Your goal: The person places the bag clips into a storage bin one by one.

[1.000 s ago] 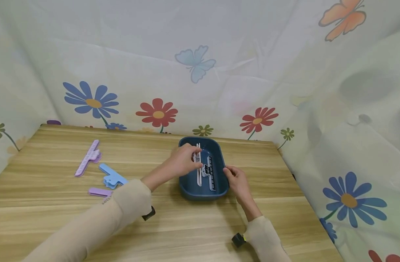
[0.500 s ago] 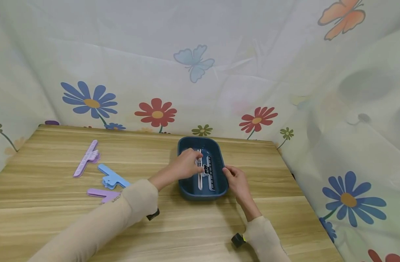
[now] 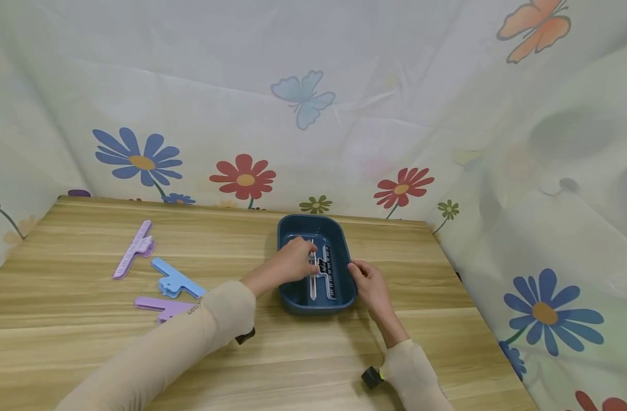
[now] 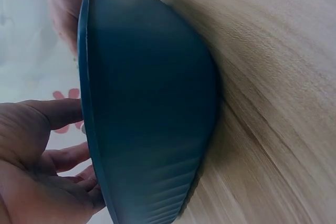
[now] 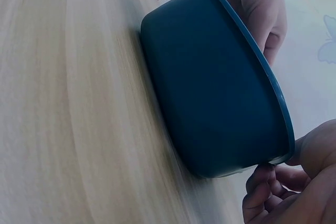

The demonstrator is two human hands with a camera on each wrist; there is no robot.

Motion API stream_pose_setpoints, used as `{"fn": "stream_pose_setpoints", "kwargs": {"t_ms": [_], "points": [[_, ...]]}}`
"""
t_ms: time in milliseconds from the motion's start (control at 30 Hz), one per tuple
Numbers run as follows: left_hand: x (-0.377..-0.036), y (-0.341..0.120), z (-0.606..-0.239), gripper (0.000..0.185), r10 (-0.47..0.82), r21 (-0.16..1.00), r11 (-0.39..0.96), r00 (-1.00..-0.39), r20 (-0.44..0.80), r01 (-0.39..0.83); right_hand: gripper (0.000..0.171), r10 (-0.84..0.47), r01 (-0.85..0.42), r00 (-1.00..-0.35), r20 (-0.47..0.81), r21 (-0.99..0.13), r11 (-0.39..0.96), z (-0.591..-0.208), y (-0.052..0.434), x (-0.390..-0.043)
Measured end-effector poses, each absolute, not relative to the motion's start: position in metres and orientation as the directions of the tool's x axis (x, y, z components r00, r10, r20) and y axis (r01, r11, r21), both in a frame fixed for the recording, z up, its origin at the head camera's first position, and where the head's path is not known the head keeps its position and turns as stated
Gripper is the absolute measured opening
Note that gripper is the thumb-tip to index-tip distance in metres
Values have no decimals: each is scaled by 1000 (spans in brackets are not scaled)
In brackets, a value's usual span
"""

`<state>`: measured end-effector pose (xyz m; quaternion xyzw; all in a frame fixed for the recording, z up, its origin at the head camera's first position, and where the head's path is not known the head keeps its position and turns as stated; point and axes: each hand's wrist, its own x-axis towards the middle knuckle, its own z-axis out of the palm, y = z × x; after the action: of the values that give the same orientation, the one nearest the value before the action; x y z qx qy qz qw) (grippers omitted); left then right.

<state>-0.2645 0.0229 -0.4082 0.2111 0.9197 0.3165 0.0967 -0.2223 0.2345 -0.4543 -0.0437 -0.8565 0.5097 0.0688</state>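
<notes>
Fingers of my left hand (image 3: 291, 262) are curled over a clear plastic clip (image 3: 312, 273) inside the dark blue oval plastic tub (image 3: 291, 297), pinching it near its upper end; the clip lies lengthwise along the tub floor. My right hand (image 3: 371, 283) grips the tub's right rim, thumb on the inner side and fingers curled against the outer wall. The right wrist view confirms fingertips (image 5: 261, 192) curled under the rim.

Contents of the tub: the clear clip and, just beside it on the right, a black clip printed with white piano keys (image 3: 329, 270). The two clips lie nearly parallel and appear to touch.

The tub stands on a light wood-grain tabletop (image 3: 303, 354), near its far edge. Well apart to the left lie a long lilac clip (image 3: 133, 249), a light blue clip (image 3: 174, 280) and a second lilac clip (image 3: 161, 306), partly behind my left sleeve. White fabric printed with flowers and butterflies (image 3: 303, 103) encloses the tabletop at the back and on both sides.
</notes>
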Motion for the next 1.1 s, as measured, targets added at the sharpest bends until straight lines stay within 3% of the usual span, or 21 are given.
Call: {"fn": "stream_pose_setpoints", "kwargs": {"t_ms": [1100], "points": [[-280, 36, -418, 44, 423, 561, 764, -904, -62, 319, 29, 144, -23, -984, 101, -884, 468, -455, 235, -223]]}}
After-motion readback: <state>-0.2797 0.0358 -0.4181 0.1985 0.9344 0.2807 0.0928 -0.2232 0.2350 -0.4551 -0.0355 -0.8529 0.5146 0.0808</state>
